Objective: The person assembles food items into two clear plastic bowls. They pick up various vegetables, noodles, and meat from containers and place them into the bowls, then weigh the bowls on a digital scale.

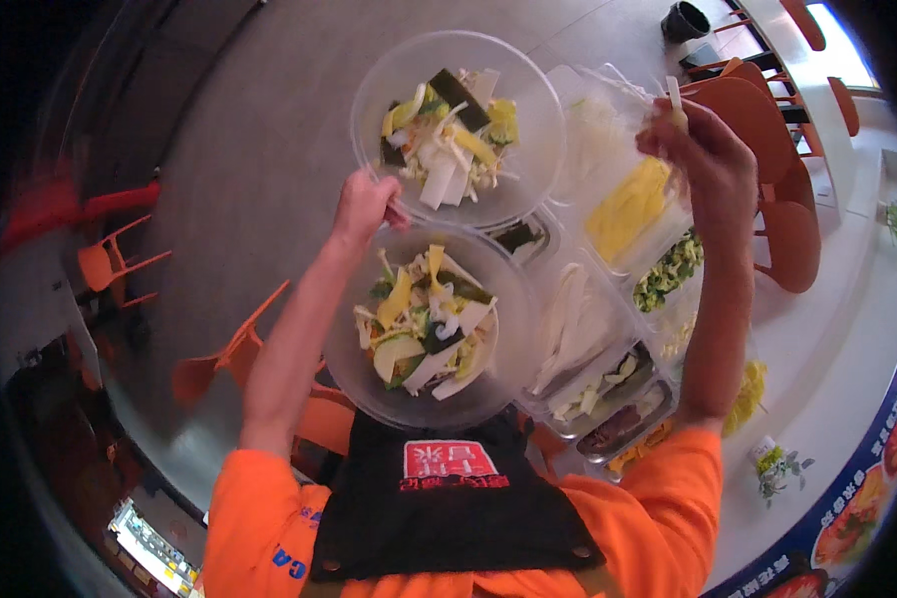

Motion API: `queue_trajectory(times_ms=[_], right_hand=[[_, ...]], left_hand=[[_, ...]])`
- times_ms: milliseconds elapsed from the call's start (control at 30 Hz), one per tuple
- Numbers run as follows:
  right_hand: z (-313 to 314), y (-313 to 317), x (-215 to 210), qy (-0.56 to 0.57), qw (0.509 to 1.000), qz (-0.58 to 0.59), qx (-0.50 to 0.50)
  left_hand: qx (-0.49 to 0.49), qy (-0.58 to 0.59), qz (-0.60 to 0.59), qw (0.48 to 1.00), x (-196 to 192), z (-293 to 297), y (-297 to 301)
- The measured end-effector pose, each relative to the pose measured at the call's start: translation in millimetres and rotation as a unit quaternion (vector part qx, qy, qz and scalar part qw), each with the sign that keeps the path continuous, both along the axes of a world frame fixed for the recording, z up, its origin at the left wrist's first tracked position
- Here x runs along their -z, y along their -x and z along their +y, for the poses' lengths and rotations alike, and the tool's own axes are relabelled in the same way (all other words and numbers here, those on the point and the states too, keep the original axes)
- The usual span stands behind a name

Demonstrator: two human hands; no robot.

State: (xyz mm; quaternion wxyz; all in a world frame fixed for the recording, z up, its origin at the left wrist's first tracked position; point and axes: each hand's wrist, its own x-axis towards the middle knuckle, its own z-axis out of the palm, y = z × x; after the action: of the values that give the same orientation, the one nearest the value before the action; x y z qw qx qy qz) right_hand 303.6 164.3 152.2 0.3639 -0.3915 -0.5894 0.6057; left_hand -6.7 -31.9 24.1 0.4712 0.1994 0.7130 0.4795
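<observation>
Your left hand [371, 204] was at the far bowl [540, 105], its grip I could not tell; your right hand [703, 145] clamped a white strip [676, 98]. Far bowl and near bowl [513, 349] already held mixed vegetables [424, 334]; filling seemed advanced, unfinished.

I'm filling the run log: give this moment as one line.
left hand: at rim of upper bowl; right hand: pinching pale strip; lower bowl: holds mixed food; yellow strips: right of upper bowl

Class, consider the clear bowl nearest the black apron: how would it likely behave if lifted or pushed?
Its see-through wall suggests thin plastic, so the bowl may flex slightly when gripped. The loosely heaped food pieces would probably shift if it were jolted.
</observation>
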Motion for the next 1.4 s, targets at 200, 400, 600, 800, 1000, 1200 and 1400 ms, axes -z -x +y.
queue_trajectory(times_ms=[200,400,600,800,1000,1200,1400], right_hand=[[-163.7,18.8,-15.1,0.143,0.965,0.122,-0.185],[-235.6,26.7,99.3,-0.206,0.918,-0.216,-0.261],[-215.5,-5.1,83.2,-0.129,0.952,-0.260,-0.096],[-249.5,-23.3,152.6,0.334,0.878,-0.171,-0.298],[-259.2,-11.0,177.5,0.342,0.878,-0.117,-0.314],[-268.2,-19.8,173.3,0.283,0.915,-0.148,-0.248],[-252.3,-23.4,236.9,0.260,0.934,-0.092,-0.226]], left_hand=[[0.024,0.012,-0.009,1.000,9.3,-2.6,-0.7],[0.007,-0.006,-0.002,1.000,1.9,-19.2,-9.6],[-0.047,0.009,-0.015,0.999,19.7,-63.4,10.5],[-0.136,-0.023,-0.069,0.988,33.7,-109.5,19.7],[-0.268,-0.020,-0.070,0.961,49.8,-197.3,65.4],[-0.446,-0.066,-0.043,0.892,61.6,-360.7,27.8],[-0.559,-0.063,-0.059,0.824,80.4,-426.7,-50.6]])
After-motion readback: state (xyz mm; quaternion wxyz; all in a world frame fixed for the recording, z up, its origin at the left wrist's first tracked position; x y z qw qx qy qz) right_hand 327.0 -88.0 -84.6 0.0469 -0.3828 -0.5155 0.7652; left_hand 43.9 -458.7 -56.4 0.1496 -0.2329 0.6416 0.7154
